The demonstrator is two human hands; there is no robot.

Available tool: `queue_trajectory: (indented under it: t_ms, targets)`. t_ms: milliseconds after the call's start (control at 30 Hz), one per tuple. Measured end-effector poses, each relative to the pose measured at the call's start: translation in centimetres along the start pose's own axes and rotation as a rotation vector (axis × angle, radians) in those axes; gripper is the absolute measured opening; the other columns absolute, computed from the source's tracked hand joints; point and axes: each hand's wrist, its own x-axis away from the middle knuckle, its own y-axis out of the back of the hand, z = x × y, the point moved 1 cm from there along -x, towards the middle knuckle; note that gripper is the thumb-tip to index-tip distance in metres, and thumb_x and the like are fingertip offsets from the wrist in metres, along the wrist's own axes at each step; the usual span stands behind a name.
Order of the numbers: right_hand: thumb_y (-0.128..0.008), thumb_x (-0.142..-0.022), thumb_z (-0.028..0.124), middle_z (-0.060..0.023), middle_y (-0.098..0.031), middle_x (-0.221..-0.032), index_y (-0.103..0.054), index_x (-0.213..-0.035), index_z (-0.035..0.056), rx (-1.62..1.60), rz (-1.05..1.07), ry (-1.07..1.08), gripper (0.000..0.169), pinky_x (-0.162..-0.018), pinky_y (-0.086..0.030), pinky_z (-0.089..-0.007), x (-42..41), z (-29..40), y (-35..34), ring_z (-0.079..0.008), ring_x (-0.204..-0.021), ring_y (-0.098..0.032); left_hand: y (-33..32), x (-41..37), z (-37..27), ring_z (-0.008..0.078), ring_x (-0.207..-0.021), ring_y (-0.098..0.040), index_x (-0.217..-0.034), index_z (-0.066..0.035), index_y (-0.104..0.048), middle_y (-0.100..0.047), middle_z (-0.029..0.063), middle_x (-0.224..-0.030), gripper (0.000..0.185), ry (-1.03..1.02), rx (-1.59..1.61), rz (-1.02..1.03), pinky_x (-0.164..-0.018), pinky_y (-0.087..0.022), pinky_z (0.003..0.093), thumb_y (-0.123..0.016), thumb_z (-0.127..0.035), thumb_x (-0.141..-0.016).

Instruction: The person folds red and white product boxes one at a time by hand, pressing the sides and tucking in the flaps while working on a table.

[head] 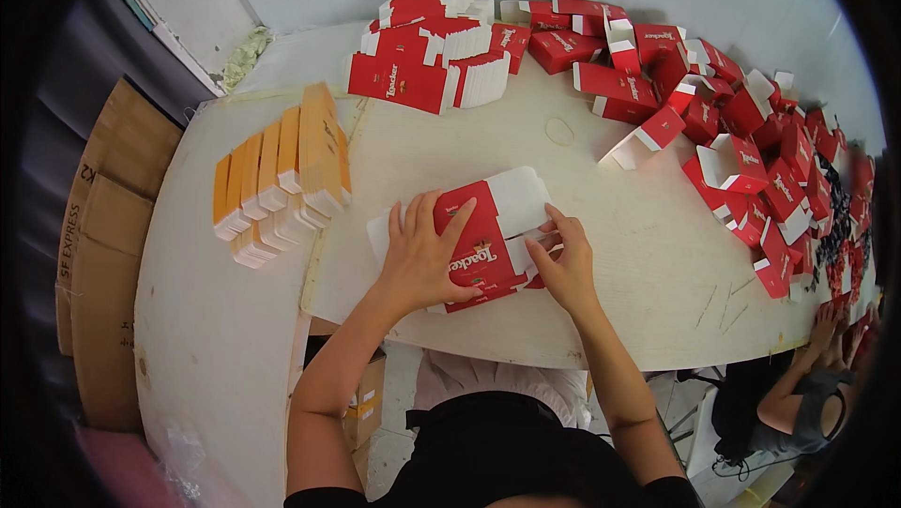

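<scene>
Before me on the table lies a partly folded red Loacker carton (479,244) with white inner flaps, tilted slightly to the left. My left hand (421,255) spans its left side, fingers spread over the red panel and thumb near the lower edge, holding it down. At the carton's right end, my right hand (566,255) has thumb and fingers around the small white end flaps. Part of the flaps is hidden behind those fingers. A large white flap (519,195) sticks out at the upper right.
Stacked flat red carton blanks (401,79) lie at the back. Many folded red boxes (619,89) are heaped along the right. Bundles of yellow-orange cartons (271,163) stand at left. A rubber band (559,131) lies on the table (619,226). Another person (795,402) sits at right.
</scene>
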Motion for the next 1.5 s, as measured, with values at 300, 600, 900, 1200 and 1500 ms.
queue_trajectory:
  t_ms: [300,600,900,1200,1500]
  targets:
    - [-0.065,-0.082,0.003,-0.0126,-0.063,-0.084,-0.055,-0.096,-0.0049,-0.236,0.193,-0.176,0.019,-0.054,-0.049,-0.0239,-1.2,2.7,0.8,-0.0104,-0.064,-0.063,0.4,0.5,-1.2,0.0438,-0.134,-0.021,-0.146,-0.014,-0.026,-0.019,0.0266,-0.143,0.122,-0.116,-0.031,-0.037,-0.107,-0.013,0.0651,-0.086,-0.05,-0.046]
    - [-0.062,-0.078,-0.004,-0.0064,-0.062,-0.085,-0.053,-0.109,-0.0021,-0.45,0.315,-0.17,0.032,-0.054,-0.052,-0.0233,-0.1,6.6,4.2,-0.0092,-0.064,-0.059,3.5,0.0,-3.3,0.0409,-0.13,-0.029,-0.139,-0.018,-0.037,-0.026,0.0253,-0.141,0.113,-0.244,0.051,-0.189,-0.101,-0.023,0.0606,-0.087,-0.043,-0.041]
    - [-0.061,-0.076,-0.007,-0.0022,-0.059,-0.089,-0.051,-0.116,-0.0013,-0.468,0.169,-0.162,0.042,-0.053,-0.041,-0.0184,1.9,6.4,4.6,-0.0069,-0.066,-0.055,5.7,-0.2,-5.5,0.0349,-0.122,-0.039,-0.138,-0.025,-0.044,-0.036,0.0223,-0.135,0.103,-0.243,-0.006,-0.267,-0.097,-0.028,0.0565,-0.086,-0.036,-0.044]
    - [-0.057,-0.09,0.017,-0.009,-0.052,-0.121,-0.044,-0.125,0.0,-0.881,-0.097,0.073,0.041,-0.094,-0.041,-0.0315,5.3,1.5,2.7,-0.0147,-0.111,-0.049,6.2,1.0,-6.9,0.0257,-0.1,-0.056,-0.134,-0.017,-0.045,-0.051,0.0103,-0.119,0.094,-0.219,0.451,-0.251,-0.084,-0.042,0.0401,-0.085,-0.036,-0.051]
    - [-0.051,-0.093,0.011,-0.009,-0.048,-0.13,-0.034,-0.141,0.0046,-1.14,0.201,-0.388,0.051,-0.099,-0.039,-0.0325,4.7,5.6,2.0,-0.0171,-0.114,-0.049,4.5,1.1,-7.6,0.0263,-0.099,-0.056,-0.126,-0.017,-0.047,-0.05,0.0118,-0.122,0.084,-0.259,0.316,-0.234,-0.084,-0.04,0.0404,-0.081,-0.037,-0.052]
